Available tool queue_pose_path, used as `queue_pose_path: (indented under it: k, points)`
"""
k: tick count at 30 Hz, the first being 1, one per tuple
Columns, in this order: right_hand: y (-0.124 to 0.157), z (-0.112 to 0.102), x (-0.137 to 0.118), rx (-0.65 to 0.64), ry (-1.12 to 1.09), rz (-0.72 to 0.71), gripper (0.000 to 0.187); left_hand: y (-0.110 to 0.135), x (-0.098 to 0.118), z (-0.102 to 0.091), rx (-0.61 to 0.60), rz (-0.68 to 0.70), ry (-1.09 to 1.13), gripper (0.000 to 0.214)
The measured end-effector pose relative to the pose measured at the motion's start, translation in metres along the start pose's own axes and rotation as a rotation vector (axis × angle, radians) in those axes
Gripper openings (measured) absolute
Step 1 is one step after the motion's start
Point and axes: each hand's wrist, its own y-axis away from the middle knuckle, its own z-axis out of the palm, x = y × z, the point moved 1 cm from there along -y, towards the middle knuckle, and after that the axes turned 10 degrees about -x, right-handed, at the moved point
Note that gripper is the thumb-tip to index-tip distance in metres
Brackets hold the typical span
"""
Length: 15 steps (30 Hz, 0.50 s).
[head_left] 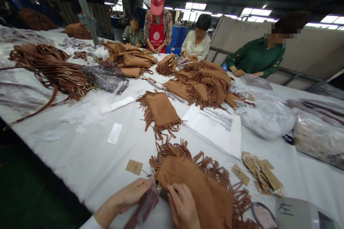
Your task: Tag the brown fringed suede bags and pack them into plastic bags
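Note:
A brown suede bag with fringe (193, 186) lies on the white table (88, 157) right in front of me. My left hand (131, 195) is closed in a pinch at the bag's near left corner, where a thin string leads to a small brown paper tag (133, 167). My right hand (182, 205) grips the bag's near edge beside it, fingers curled. A dark strap-like piece (146, 205) hangs below my hands. What exactly the left fingers pinch is too small to tell.
Another fringed bag (161, 111) and a printed sheet (215, 127) lie farther out. A heap of paper tags (262, 177) sits to the right, brown straps (59, 73) to the left, plastic bags (266, 114) on the right. Several people work at the far end beside piles of bags (204, 82).

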Motion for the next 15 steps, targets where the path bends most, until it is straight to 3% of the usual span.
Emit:
queue_pose_path:
  k: [3,6,9,13,15]
  points:
    - [0.001,-0.005,-0.011,-0.035,0.007,-0.044,0.028,-0.011,0.01,0.008,-0.184,-0.015,0.298,0.052]
    - [0.0,-0.013,-0.025,-0.12,0.034,-0.04,0.027,-0.023,0.017,0.015,-0.175,-0.075,0.365,0.04]
    - [0.012,-0.025,-0.031,-0.137,0.024,0.039,0.024,-0.034,0.015,0.02,-0.1,-0.178,0.316,0.044]
    - [0.08,-0.038,-0.037,0.02,-0.103,0.271,0.025,-0.043,0.008,0.017,0.162,-0.302,0.271,0.046]
    - [0.127,-0.039,-0.042,0.083,-0.303,0.588,0.042,-0.046,0.011,0.018,0.214,-0.321,0.319,0.038]
